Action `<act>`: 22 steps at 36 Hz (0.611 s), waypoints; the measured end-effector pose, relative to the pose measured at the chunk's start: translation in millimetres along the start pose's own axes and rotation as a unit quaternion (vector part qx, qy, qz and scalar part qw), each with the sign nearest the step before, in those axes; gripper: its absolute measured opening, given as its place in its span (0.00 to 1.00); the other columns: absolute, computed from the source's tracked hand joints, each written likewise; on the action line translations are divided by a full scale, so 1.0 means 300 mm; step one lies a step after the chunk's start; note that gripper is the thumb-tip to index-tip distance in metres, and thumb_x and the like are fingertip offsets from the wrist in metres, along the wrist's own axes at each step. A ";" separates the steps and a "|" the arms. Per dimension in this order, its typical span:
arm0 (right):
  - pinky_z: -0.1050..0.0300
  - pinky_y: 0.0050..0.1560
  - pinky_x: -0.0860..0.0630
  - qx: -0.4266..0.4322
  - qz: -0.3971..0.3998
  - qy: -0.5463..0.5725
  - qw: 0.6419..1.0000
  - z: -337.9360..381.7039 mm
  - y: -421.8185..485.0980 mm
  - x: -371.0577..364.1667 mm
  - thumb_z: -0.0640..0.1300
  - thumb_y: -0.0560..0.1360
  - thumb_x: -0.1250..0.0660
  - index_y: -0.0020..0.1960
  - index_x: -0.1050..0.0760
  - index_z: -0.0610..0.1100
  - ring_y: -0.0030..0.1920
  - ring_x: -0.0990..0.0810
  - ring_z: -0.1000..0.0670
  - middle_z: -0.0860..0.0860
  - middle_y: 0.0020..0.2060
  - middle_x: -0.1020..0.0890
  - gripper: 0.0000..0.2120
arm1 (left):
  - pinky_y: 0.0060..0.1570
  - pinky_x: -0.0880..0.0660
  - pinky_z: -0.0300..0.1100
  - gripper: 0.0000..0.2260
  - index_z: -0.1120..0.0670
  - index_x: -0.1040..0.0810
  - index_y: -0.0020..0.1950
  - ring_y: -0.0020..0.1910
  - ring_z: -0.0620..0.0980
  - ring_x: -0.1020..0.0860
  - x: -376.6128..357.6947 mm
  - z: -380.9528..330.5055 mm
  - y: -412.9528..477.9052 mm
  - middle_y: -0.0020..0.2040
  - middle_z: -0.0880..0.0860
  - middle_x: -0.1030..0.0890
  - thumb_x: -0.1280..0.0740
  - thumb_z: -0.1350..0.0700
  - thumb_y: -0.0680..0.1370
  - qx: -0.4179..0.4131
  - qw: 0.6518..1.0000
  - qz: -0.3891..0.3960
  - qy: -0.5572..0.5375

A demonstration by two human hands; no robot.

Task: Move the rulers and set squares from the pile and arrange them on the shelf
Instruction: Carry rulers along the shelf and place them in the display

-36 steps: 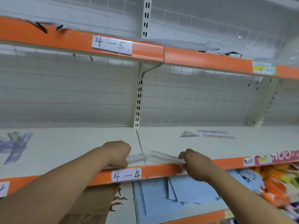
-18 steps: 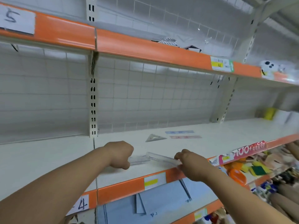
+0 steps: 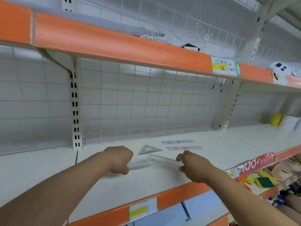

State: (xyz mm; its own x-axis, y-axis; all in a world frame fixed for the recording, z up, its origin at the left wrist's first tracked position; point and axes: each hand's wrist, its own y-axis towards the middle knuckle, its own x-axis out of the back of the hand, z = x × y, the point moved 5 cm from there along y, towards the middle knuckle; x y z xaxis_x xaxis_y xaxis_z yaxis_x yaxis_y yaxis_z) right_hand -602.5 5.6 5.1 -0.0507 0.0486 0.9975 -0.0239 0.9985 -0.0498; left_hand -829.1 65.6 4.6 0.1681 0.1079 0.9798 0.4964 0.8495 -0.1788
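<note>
Shop shelving, white wire-grid back panel (image 3: 146, 103) behind. White shelf (image 3: 154, 182), orange front lip, bore all stationery. Upper shelf (image 3: 114, 44) orange-edged too; its price label (image 3: 225, 66) read "12" on yellow. Red strip (image 3: 257, 163) at right read "100+". Right hand (image 3: 193, 167) pinched end of clear ruler (image 3: 162, 159); left hand (image 3: 119, 159) curled round second clear ruler (image 3: 139, 164), both mid-shelf. Behind them lay set square (image 3: 149, 150), pink ruler (image 3: 184, 148), blue ruler (image 3: 177, 142), flat, apart.

Orange edging trims the white shelf (image 3: 48, 173), where a pale blue ruler (image 3: 177, 142) and a pink ruler (image 3: 184, 148) lie beside a clear set square (image 3: 149, 150), backed by a white wire grid (image 3: 146, 103).
</note>
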 end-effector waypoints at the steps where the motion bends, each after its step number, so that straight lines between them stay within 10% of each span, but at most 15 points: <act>1: 0.53 0.57 0.28 0.003 0.000 -0.001 1.000 -0.003 0.010 0.000 0.47 0.81 0.41 0.71 0.34 0.47 0.61 0.26 0.46 0.47 0.64 0.30 0.19 | 0.45 0.31 0.43 0.16 0.55 0.28 0.61 0.47 0.51 0.29 0.002 0.001 0.006 0.52 0.51 0.28 0.36 0.51 0.75 0.003 1.000 0.001 0.001; 22: 0.55 0.57 0.28 0.110 -0.004 -0.013 0.994 -0.284 0.278 -0.037 0.46 0.81 0.42 0.71 0.34 0.47 0.61 0.26 0.46 0.47 0.65 0.30 0.18 | 0.42 0.33 0.42 0.15 0.56 0.27 0.61 0.46 0.51 0.29 0.031 -0.175 0.198 0.51 0.51 0.27 0.37 0.52 0.75 0.107 0.994 0.024 -0.012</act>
State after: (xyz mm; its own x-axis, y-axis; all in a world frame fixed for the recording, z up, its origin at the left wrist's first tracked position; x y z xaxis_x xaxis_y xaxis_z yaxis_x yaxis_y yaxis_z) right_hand -518.8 90.5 -5.9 -0.0762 0.0372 0.9964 -0.2410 0.9690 -0.0546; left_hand -753.2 89.9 -1.8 0.1662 0.1600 0.9730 0.2959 0.9332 -0.2040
